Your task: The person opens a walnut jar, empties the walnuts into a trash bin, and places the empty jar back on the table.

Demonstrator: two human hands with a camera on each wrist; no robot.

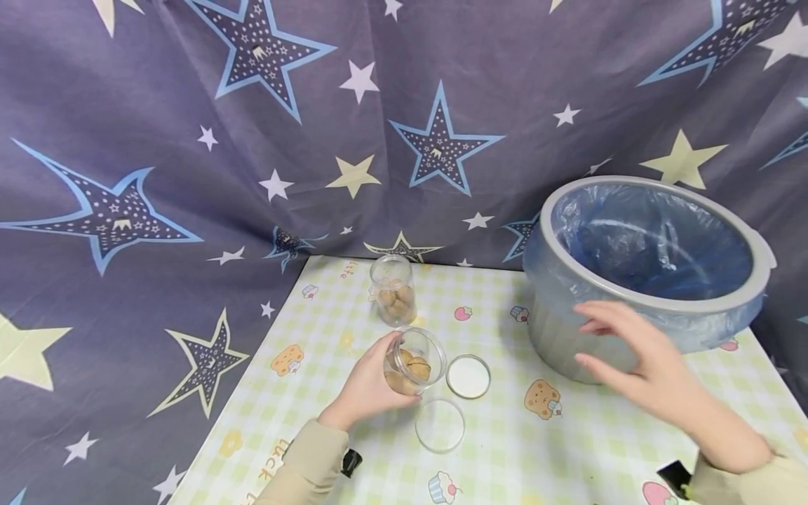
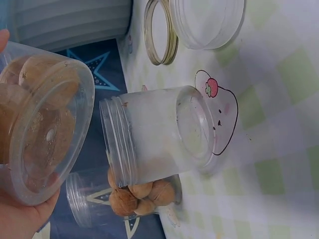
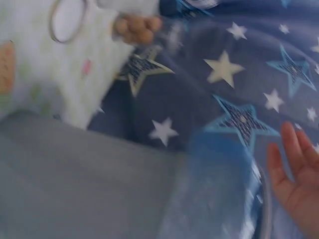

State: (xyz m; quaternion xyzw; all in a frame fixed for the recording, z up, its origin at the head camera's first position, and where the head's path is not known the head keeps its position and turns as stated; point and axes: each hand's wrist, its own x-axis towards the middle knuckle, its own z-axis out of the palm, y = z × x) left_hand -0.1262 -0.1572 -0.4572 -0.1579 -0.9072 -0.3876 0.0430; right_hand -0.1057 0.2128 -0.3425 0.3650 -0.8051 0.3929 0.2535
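My left hand [image 1: 369, 386] grips a clear jar [image 1: 402, 382] with several walnuts [image 1: 418, 367] in it, raised over the table. Beneath it, as the left wrist view shows, an empty clear jar [image 2: 154, 134] stands on the cloth; the head view hides most of it. A second walnut jar [image 1: 393, 298] stands upright farther back. Beside the held jar lie a white lid with a gold rim [image 1: 468, 376] and a clear round lid [image 1: 440, 425]. My right hand [image 1: 656, 372] is in the air before the bin, its fingers spread and holding nothing.
A large grey bin [image 1: 558, 344] lined with a blue plastic bag [image 1: 656, 242] stands at the right. A checked tablecloth [image 1: 499, 456] covers the table. Behind hangs a dark curtain [image 1: 303, 147] with stars, meeting the table's back edge.
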